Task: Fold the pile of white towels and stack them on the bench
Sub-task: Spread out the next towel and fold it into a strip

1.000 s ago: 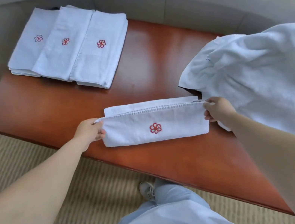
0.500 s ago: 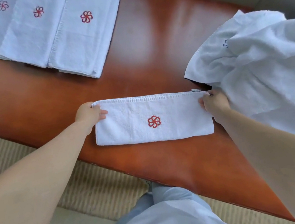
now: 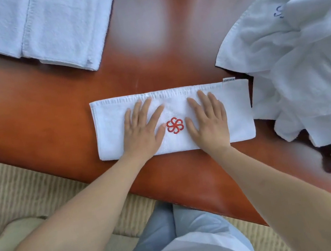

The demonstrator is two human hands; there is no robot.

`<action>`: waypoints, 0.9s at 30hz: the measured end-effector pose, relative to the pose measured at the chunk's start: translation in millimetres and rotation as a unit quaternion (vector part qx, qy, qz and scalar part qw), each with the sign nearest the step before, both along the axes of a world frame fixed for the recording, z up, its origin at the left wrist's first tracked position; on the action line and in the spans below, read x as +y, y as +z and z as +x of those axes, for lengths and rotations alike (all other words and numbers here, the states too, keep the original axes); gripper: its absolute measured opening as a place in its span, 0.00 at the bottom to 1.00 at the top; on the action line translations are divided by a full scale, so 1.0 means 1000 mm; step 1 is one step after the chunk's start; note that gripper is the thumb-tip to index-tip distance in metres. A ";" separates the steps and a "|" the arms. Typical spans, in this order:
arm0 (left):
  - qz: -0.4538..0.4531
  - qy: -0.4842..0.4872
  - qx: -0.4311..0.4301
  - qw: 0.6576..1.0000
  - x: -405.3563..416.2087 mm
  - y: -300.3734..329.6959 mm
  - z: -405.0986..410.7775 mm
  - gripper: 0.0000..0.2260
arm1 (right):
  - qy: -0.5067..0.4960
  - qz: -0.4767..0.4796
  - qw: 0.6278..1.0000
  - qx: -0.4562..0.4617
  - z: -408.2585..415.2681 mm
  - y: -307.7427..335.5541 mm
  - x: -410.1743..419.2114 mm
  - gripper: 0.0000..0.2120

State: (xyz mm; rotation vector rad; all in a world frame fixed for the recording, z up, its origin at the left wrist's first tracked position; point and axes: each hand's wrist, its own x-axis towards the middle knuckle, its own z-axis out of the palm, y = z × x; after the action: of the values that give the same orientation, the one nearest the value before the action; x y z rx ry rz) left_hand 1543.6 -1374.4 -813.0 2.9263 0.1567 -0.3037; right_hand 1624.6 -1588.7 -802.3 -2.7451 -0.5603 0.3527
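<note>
A folded white towel with a red flower emblem lies flat near the front edge of the reddish wooden bench. My left hand presses flat on its left half, fingers straight and spread. My right hand presses flat on its right half, just right of the emblem. A stack of folded white towels lies at the bench's far left, partly cut off by the frame. A loose pile of unfolded white towels covers the bench's right end.
Bare glossy wood lies between the stack, the pile and the folded towel. A beige ribbed carpet runs below the bench's front edge. My light blue trousers show at the bottom centre.
Both hands let go of the towel's top corners and moved inward to lie flat on its middle. The view has dropped closer to the bench, cutting off the far stack.
</note>
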 end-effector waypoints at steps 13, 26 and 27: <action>0.078 0.003 -0.022 0.997 0.048 -0.009 -0.038 0.28 | -0.025 -0.081 0.996 -0.026 0.014 -0.009 -0.088 0.29; 0.105 -0.039 0.263 0.958 -0.031 0.113 0.036 0.27 | -0.109 -0.104 0.972 0.182 -0.004 0.089 -0.077 0.23; 0.099 -0.060 0.259 0.959 -0.041 0.117 0.044 0.26 | -0.125 -0.099 0.968 0.193 -0.007 0.090 -0.084 0.20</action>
State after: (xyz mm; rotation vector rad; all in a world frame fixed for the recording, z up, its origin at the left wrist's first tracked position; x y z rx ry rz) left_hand 1587.4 -1415.5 -696.1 2.9817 0.0870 -1.1312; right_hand 1617.2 -1672.7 -712.7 -2.7772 -0.0793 0.8947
